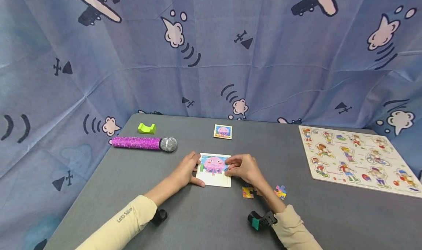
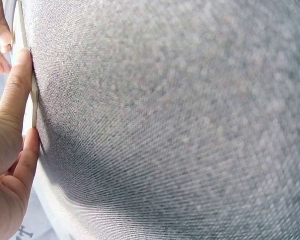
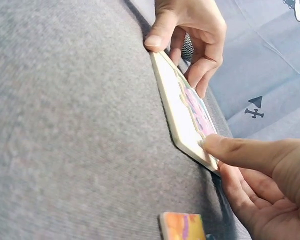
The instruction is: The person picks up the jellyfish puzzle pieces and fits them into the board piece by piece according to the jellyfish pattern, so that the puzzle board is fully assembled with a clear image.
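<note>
A small jigsaw puzzle board lies on the grey table, its upper part filled by a pink jellyfish picture and its lower part plain cream. My left hand holds its left side, thumb at the near corner and fingers along the edge. From the right, my right hand grips the board, thumb on the picture's lower edge and fingers at the board's side, as the right wrist view shows. Loose jigsaw pieces lie by my right forearm, among them a yellow piece and a multicoloured piece.
A small jellyfish picture card lies beyond the board. A glittery purple microphone and a lime-green curved block are at the left. A large board with sports figures lies at the right. A blue printed curtain hangs behind.
</note>
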The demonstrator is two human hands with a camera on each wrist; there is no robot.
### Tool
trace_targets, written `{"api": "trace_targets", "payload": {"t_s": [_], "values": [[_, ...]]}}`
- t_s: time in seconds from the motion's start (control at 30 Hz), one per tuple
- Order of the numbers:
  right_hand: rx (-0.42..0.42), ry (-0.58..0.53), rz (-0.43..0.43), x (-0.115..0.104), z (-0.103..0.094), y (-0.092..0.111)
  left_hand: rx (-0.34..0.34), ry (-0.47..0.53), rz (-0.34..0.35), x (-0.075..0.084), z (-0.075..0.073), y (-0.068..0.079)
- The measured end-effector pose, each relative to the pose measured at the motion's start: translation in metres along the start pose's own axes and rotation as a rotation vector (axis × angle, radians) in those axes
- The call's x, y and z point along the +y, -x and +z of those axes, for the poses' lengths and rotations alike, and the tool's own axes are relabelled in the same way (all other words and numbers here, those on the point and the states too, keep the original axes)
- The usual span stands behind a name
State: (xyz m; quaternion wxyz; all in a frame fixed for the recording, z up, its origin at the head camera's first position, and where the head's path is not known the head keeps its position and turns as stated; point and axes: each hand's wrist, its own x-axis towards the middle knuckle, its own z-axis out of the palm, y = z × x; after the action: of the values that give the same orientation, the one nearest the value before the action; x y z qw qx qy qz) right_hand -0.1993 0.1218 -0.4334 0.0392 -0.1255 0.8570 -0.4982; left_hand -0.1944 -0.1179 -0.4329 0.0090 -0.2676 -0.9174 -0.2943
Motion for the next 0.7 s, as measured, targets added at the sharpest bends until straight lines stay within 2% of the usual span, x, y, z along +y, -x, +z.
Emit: {"api": "trace_targets", "payload": {"t_s": [0.17,0.47,0.7], "values": [[0.016,-0.078,0.003,-0.002,0.001,0.000,-0.003,0.014,0.001,0.000,-0.001,0.000],[0.049,-0.120,0.012,-0.004,0.009,-0.002,-0.001,0.003,0.013,-0.001,-0.001,0.000],[0.014,-0.217,-0.027,0.000,-0.003,0.009,0.000,-0.005,0.013,-0.001,0.000,0.001]]}}
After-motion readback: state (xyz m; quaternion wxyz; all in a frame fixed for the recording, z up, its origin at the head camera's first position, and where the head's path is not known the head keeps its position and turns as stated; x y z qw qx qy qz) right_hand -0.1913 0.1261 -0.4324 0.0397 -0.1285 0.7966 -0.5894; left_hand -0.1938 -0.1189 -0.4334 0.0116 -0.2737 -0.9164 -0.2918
